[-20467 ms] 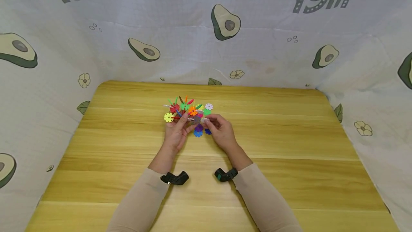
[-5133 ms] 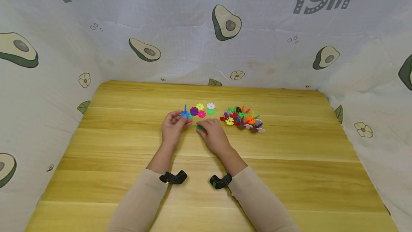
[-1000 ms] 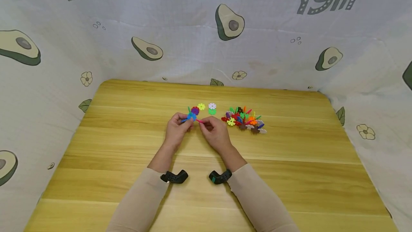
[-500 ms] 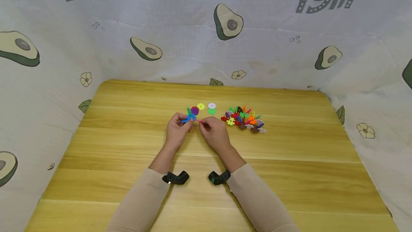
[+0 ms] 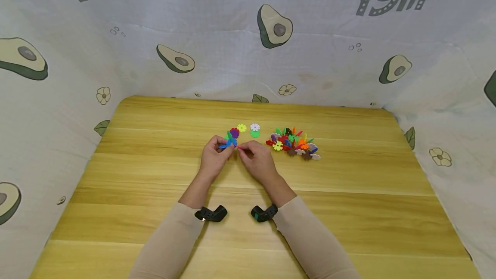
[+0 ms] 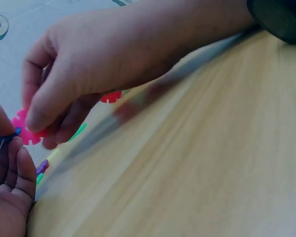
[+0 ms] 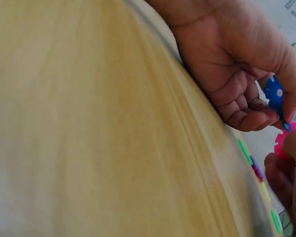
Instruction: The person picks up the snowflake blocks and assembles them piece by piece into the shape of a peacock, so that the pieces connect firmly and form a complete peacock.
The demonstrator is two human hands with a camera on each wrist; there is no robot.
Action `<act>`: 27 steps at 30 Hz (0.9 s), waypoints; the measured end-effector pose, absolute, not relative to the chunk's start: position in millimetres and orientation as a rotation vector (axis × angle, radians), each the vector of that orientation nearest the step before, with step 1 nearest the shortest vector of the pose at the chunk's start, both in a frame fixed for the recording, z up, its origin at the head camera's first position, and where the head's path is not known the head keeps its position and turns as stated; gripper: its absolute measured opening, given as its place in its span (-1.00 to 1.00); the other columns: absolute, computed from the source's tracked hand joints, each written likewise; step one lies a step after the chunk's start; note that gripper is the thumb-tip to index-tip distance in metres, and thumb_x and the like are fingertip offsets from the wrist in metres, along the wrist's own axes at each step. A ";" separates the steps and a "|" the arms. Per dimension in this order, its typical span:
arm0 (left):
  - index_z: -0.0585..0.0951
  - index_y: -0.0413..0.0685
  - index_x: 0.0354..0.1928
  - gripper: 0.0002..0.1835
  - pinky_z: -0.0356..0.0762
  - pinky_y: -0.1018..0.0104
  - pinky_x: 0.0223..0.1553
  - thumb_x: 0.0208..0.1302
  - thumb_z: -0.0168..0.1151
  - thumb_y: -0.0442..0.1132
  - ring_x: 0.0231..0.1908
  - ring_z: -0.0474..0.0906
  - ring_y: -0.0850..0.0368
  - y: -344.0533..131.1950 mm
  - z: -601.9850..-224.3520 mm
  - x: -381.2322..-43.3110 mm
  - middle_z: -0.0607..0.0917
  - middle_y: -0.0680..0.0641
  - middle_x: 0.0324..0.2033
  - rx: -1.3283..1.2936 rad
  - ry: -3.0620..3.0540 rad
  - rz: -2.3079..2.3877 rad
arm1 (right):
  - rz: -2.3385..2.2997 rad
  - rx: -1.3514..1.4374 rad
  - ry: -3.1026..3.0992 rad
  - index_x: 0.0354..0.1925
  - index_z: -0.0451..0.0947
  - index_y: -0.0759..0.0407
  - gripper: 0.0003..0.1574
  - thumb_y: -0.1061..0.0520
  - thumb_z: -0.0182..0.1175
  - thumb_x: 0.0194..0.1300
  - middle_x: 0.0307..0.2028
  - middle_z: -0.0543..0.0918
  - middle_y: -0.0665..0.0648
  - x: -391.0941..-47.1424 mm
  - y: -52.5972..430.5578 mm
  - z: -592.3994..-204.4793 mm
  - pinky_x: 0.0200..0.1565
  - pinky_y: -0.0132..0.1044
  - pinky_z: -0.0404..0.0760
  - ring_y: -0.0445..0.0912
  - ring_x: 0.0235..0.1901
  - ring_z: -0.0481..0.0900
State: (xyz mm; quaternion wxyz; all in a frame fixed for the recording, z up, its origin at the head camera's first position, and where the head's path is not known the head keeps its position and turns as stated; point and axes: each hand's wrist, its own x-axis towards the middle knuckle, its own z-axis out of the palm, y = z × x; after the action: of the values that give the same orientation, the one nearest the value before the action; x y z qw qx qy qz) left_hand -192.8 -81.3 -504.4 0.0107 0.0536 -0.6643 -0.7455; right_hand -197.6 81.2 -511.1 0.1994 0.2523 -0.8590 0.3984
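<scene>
Near the table's middle, my left hand (image 5: 212, 155) holds a small cluster of notched plastic snowflake discs between thumb and fingers. A blue disc (image 7: 274, 93) with a round centre hole is in this cluster, and a green disc (image 5: 229, 134) sticks up from it. My right hand (image 5: 258, 159) pinches a pink notched disc (image 6: 25, 129) between thumb and forefinger. The pink disc's edge is right at the blue disc's edge, the two set at an angle. Fingers hide part of both discs. Both hands are close above the tabletop.
Just beyond the hands lie loose discs: purple (image 5: 234, 134), yellow (image 5: 242, 128), white (image 5: 254, 127) and light green (image 5: 254, 134). A large multicoloured cluster of joined discs (image 5: 294, 143) rests to the right on the wooden table (image 5: 341, 227). Behind hangs a printed cloth (image 5: 224, 25).
The large cluster, in my hands at first, now rests at right. My right hand had a green disc, then took the pink one. Lately the pink disc has moved in closer against the blue.
</scene>
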 end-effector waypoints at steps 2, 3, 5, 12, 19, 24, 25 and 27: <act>0.50 -0.27 -0.19 -0.86 0.60 0.51 -0.39 0.28 0.27 -0.48 -0.46 0.57 0.29 -80.5 -504.5 -193.2 0.62 0.07 -0.41 0.200 -2.040 -2.350 | 1.142 0.653 -2.487 -0.05 0.66 0.26 -0.73 0.21 0.40 0.29 -0.12 0.75 0.22 -198.2 81.0 -510.6 -0.06 -0.11 0.78 0.03 -0.13 0.74; 0.48 -0.26 -0.18 -0.86 0.62 0.50 -0.38 0.30 0.25 -0.48 -0.44 0.58 0.28 -80.2 -504.4 -193.6 0.62 0.06 -0.40 0.219 -2.013 -2.373 | 1.138 0.616 -2.539 0.02 0.63 0.26 -0.66 0.17 0.39 0.31 -0.03 0.73 0.24 -198.6 81.0 -510.4 0.03 -0.07 0.75 0.06 -0.04 0.71; 0.45 -0.23 -0.16 -0.86 0.67 0.48 -0.32 0.34 0.21 -0.48 -0.40 0.64 0.26 -80.1 -504.4 -194.4 0.62 0.02 -0.35 0.253 -1.946 -2.426 | 1.076 0.546 -2.650 0.15 0.57 0.24 -0.54 0.09 0.35 0.35 0.15 0.64 0.27 -199.7 81.0 -510.3 0.24 0.01 0.64 0.13 0.17 0.61; 0.33 -0.13 -0.12 -0.85 0.78 0.39 -0.17 0.47 0.05 -0.48 -0.29 0.78 0.23 -82.2 -502.9 -195.8 0.67 -0.30 -0.06 0.249 -1.778 -2.598 | 0.639 0.462 -2.899 0.34 0.47 0.21 -0.39 -0.08 0.17 0.48 0.44 0.40 0.32 -201.8 81.8 -509.8 0.50 0.20 0.29 0.24 0.51 0.23; 0.20 -0.14 0.32 -0.56 0.78 0.37 -0.12 0.49 0.00 -0.47 -0.25 0.80 0.20 -85.7 -502.5 -194.7 0.60 -0.40 0.09 0.192 -1.748 -2.655 | 0.666 0.491 -2.801 0.12 0.65 0.16 -0.60 -0.01 0.28 0.44 0.13 0.69 0.20 -200.8 82.2 -510.3 0.31 0.03 0.55 0.13 0.22 0.56; 0.17 -0.11 0.50 -0.35 0.76 0.38 -0.07 0.43 0.04 -0.53 -0.22 0.80 0.21 -87.7 -502.1 -194.2 0.62 -0.13 -0.06 0.156 -1.756 -2.676 | 0.727 0.383 -2.752 0.07 0.67 0.17 -0.64 0.04 0.34 0.39 0.03 0.70 0.22 -199.5 81.4 -510.0 0.18 0.00 0.60 0.15 0.05 0.57; 0.19 -0.11 0.48 -0.35 0.76 0.39 -0.07 0.41 0.06 -0.55 -0.22 0.80 0.21 -87.8 -502.0 -194.2 0.63 -0.10 -0.09 0.159 -1.744 -2.684 | 0.742 0.365 -2.755 0.08 0.67 0.17 -0.64 0.05 0.33 0.40 0.01 0.70 0.22 -199.1 81.0 -509.6 0.16 0.00 0.61 0.15 0.03 0.57; 0.21 -0.12 0.43 -0.36 0.76 0.40 -0.06 0.38 0.09 -0.58 -0.21 0.80 0.20 -87.8 -502.0 -194.4 0.64 -0.05 -0.12 0.175 -1.717 -2.701 | 0.776 0.337 -2.768 0.10 0.67 0.17 -0.63 0.06 0.33 0.40 -0.01 0.70 0.23 -198.2 80.2 -508.7 0.12 0.00 0.62 0.15 0.01 0.57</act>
State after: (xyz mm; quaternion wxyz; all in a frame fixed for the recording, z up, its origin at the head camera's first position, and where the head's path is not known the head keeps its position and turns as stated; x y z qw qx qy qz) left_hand -194.4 -87.8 -502.0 -0.0316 0.0547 -0.5354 -0.8423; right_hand -198.2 80.2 -508.7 0.1233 0.1157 -0.9490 0.2660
